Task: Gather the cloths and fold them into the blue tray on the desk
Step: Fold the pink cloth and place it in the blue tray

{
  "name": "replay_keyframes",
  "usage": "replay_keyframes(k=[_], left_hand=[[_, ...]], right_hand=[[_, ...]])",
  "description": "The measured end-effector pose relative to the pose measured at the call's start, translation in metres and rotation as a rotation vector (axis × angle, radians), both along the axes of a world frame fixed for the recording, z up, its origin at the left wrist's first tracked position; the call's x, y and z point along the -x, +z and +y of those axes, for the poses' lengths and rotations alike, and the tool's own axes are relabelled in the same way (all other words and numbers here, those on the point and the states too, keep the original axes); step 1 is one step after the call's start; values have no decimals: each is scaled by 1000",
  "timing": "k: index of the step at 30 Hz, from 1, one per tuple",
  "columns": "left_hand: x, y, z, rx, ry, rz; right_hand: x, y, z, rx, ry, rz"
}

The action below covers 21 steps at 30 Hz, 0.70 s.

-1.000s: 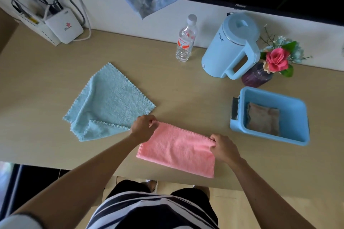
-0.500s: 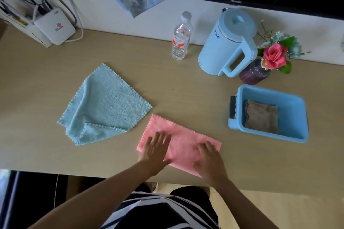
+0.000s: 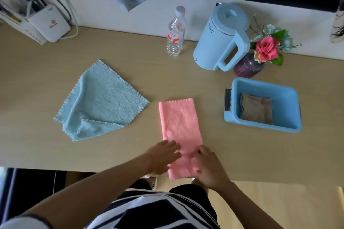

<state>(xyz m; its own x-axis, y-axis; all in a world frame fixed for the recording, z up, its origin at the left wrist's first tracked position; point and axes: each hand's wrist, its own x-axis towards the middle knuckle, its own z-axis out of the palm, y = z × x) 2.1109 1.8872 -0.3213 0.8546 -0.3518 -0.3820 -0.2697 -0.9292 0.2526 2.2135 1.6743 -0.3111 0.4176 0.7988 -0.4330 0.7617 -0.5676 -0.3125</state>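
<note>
Head view: both hands flat on pink cloth (image 3: 179,126)

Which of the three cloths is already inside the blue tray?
The folded brown cloth lies in the blue plastic tray. The pink cloth and the light blue cloth lie on the desk.

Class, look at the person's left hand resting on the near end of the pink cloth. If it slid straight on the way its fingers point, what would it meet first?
The left hand points right, along the desk edge. It would most likely meet the right hand first, which also rests on the pink cloth. How close they are is hard to judge.
</note>
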Motion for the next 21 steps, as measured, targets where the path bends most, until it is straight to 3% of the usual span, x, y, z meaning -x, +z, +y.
replay_keyframes(k=[4, 9, 12, 14, 17, 19, 21], left_hand=[[19, -4, -1, -38, -18, 44], [17, -2, -6, -68, 3, 58], [15, -1, -6, -52, 75, 30], [14, -1, -7, 63, 225, -21], [9, 8, -8, 427, 598, -106], [3, 17, -3, 609, 801, -57], [-4, 23, 5, 661, 901, 12]], right_hand=[[1, -3, -6, 54, 82, -35], [-1, -6, 5, -125, 9, -119], [-8, -6, 15, -164, -159, 92], [-14, -2, 20, -196, -320, 329], [-20, 13, 24, -281, -473, 601], [-23, 21, 27, -292, -482, 679], [-29, 25, 28, -270, -497, 711]])
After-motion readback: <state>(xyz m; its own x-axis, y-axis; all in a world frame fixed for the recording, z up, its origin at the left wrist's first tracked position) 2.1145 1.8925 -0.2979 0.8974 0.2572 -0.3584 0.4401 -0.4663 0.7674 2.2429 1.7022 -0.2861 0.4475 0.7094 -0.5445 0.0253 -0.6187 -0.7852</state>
